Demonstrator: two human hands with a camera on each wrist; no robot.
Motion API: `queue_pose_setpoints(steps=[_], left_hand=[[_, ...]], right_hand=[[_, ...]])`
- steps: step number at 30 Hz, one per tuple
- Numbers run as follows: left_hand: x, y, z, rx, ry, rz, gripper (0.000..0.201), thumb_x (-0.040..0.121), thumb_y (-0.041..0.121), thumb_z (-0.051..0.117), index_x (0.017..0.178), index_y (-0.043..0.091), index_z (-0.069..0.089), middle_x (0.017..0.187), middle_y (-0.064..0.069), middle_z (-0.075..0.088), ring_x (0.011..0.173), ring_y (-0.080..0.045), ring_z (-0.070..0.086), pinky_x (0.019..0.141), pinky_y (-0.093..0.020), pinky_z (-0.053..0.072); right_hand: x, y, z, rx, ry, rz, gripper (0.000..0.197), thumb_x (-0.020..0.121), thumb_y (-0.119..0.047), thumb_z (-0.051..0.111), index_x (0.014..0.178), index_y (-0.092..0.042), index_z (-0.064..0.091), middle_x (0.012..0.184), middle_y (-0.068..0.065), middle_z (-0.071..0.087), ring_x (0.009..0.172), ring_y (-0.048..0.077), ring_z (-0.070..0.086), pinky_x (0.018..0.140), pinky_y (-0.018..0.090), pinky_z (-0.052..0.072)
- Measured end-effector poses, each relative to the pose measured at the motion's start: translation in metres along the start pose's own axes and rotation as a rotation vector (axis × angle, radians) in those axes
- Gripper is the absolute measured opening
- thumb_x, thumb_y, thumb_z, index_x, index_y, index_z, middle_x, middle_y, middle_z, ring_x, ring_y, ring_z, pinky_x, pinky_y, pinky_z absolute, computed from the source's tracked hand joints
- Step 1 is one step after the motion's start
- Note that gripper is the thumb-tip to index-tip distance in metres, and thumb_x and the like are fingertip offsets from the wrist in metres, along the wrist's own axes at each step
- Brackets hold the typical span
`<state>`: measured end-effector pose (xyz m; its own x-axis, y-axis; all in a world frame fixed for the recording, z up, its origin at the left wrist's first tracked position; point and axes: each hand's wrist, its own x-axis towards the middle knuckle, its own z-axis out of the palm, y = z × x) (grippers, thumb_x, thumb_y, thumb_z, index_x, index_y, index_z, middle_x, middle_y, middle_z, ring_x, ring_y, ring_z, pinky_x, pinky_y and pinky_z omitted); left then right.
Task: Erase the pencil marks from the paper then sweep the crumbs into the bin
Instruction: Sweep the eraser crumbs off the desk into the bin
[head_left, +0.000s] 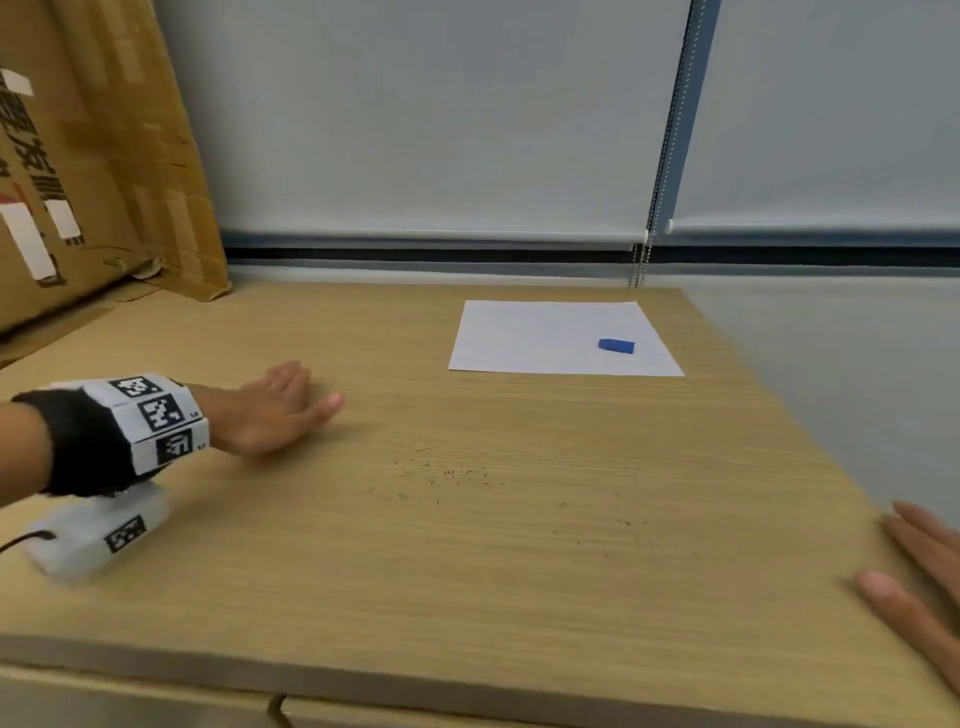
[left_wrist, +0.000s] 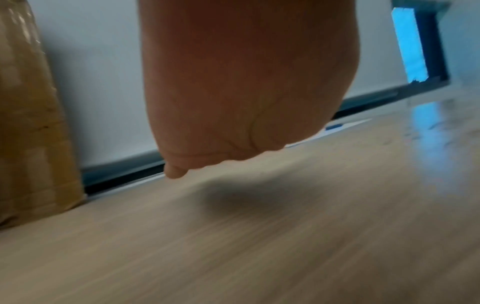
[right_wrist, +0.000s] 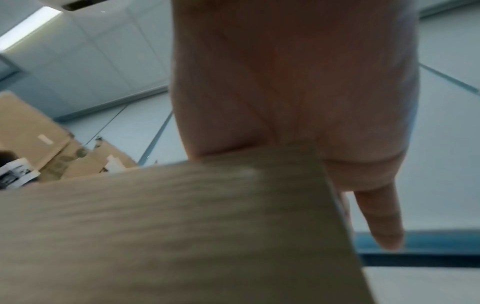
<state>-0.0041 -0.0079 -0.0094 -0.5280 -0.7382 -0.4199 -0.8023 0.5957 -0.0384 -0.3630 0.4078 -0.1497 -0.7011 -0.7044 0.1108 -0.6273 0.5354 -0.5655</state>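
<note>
A white sheet of paper (head_left: 563, 338) lies at the far right of the wooden table (head_left: 467, 582), with a blue eraser (head_left: 616, 345) resting on it. Dark eraser crumbs (head_left: 457, 478) are scattered on the bare wood in the middle. My left hand (head_left: 283, 410) lies flat on the table, fingers straight, left of the crumbs; the left wrist view shows its palm (left_wrist: 246, 92) just above the wood. My right hand (head_left: 919, 577) sits open at the table's right edge, palm facing the crumbs, its fingers (right_wrist: 379, 218) hanging past the edge. No bin is in view.
A large cardboard box (head_left: 88, 171) leans at the back left corner. White roller blinds (head_left: 441, 119) and a bead chain (head_left: 641, 260) run behind the table. The table's right edge drops to a grey floor (head_left: 857, 364).
</note>
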Motion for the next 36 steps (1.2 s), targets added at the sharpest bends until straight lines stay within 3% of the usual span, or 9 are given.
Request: queue_pose_setpoints(steps=[3, 7, 13, 20, 23, 26, 30, 33, 36], left_hand=[[-0.004, 0.007, 0.012, 0.027, -0.102, -0.079, 0.108, 0.068, 0.074, -0.004, 0.150, 0.004, -0.017, 0.158, -0.017, -0.022, 0.147, -0.029, -0.016, 0.120, -0.045, -0.002], [-0.021, 0.084, 0.026, 0.045, -0.166, 0.114, 0.104, 0.075, 0.078, -0.006, 0.149, 0.007, -0.022, 0.155, -0.015, -0.030, 0.144, -0.030, -0.022, 0.119, -0.049, -0.003], [-0.052, 0.181, 0.022, 0.069, -0.210, 0.557, 0.085, 0.089, 0.067, 0.000, 0.149, 0.010, -0.022, 0.156, -0.005, -0.030, 0.145, -0.017, -0.022, 0.120, -0.040, -0.006], [-0.023, 0.086, 0.012, 0.073, -0.085, -0.009, 0.104, 0.076, 0.073, -0.004, 0.151, 0.002, -0.014, 0.159, -0.018, -0.020, 0.147, -0.029, -0.014, 0.119, -0.045, -0.004], [-0.012, 0.095, 0.031, 0.082, -0.090, -0.100, 0.113, 0.069, 0.080, -0.005, 0.149, 0.001, -0.018, 0.158, -0.020, -0.021, 0.147, -0.033, -0.014, 0.120, -0.048, 0.001], [-0.010, 0.158, 0.039, 0.067, -0.088, 0.043, 0.112, 0.069, 0.083, -0.006, 0.148, 0.004, -0.021, 0.156, -0.019, -0.027, 0.146, -0.033, -0.019, 0.119, -0.050, -0.001], [-0.015, 0.260, 0.037, 0.109, -0.095, 0.351, 0.099, 0.084, 0.078, 0.002, 0.149, 0.007, -0.021, 0.156, -0.015, -0.028, 0.145, -0.029, -0.022, 0.119, -0.049, -0.004], [-0.026, 0.293, 0.023, 0.090, -0.152, 0.536, 0.092, 0.089, 0.073, 0.001, 0.151, 0.007, -0.017, 0.159, -0.009, -0.024, 0.147, -0.022, -0.018, 0.120, -0.046, -0.004], [-0.036, 0.262, 0.010, 0.016, -0.152, 0.529, 0.091, 0.087, 0.071, -0.002, 0.150, 0.009, -0.019, 0.159, -0.006, -0.024, 0.146, -0.017, -0.018, 0.120, -0.042, -0.004]], right_hand=[[0.002, 0.006, 0.013, 0.179, 0.052, 0.098, 0.056, 0.063, -0.091, 0.040, 0.117, -0.079, 0.026, 0.144, -0.032, 0.030, 0.132, -0.003, 0.034, 0.093, -0.010, 0.013], [0.011, 0.012, 0.022, 0.261, 0.055, 0.229, 0.064, 0.062, -0.089, 0.043, 0.123, -0.072, 0.033, 0.127, -0.057, 0.028, 0.125, -0.013, 0.036, 0.096, -0.007, 0.014], [0.034, 0.102, 0.035, 0.245, 0.097, 0.186, 0.068, 0.063, -0.085, 0.055, 0.126, -0.066, 0.039, 0.130, -0.048, 0.036, 0.136, 0.011, 0.036, 0.104, 0.007, 0.017], [-0.010, -0.029, 0.006, 0.235, 0.117, 0.193, 0.058, 0.055, -0.096, 0.034, 0.110, -0.079, 0.034, 0.135, -0.024, 0.046, 0.130, 0.019, 0.044, 0.085, -0.014, 0.011], [-0.019, -0.041, 0.003, 0.220, 0.145, 0.051, 0.085, 0.052, -0.098, 0.030, 0.125, -0.059, 0.044, 0.143, -0.005, 0.048, 0.130, 0.026, 0.046, 0.114, 0.022, 0.020], [-0.027, -0.060, -0.005, 0.149, 0.140, 0.069, 0.108, 0.050, -0.089, 0.034, 0.138, -0.028, 0.048, 0.145, -0.001, 0.046, 0.132, 0.029, 0.044, 0.112, 0.044, 0.030], [-0.033, -0.075, -0.011, 0.182, 0.162, 0.069, 0.084, 0.074, -0.072, 0.052, 0.140, -0.021, 0.046, 0.147, -0.002, 0.043, 0.136, 0.025, 0.038, 0.110, 0.035, 0.025], [-0.035, -0.075, -0.015, 0.311, 0.134, 0.077, 0.058, 0.085, -0.033, 0.061, 0.140, -0.022, 0.046, 0.148, -0.002, 0.042, 0.137, 0.021, 0.036, 0.109, 0.029, 0.022], [-0.034, -0.071, -0.012, 0.339, 0.163, 0.067, 0.061, 0.082, -0.044, 0.064, 0.138, -0.026, 0.049, 0.143, -0.008, 0.045, 0.136, 0.021, 0.038, 0.108, 0.029, 0.024]])
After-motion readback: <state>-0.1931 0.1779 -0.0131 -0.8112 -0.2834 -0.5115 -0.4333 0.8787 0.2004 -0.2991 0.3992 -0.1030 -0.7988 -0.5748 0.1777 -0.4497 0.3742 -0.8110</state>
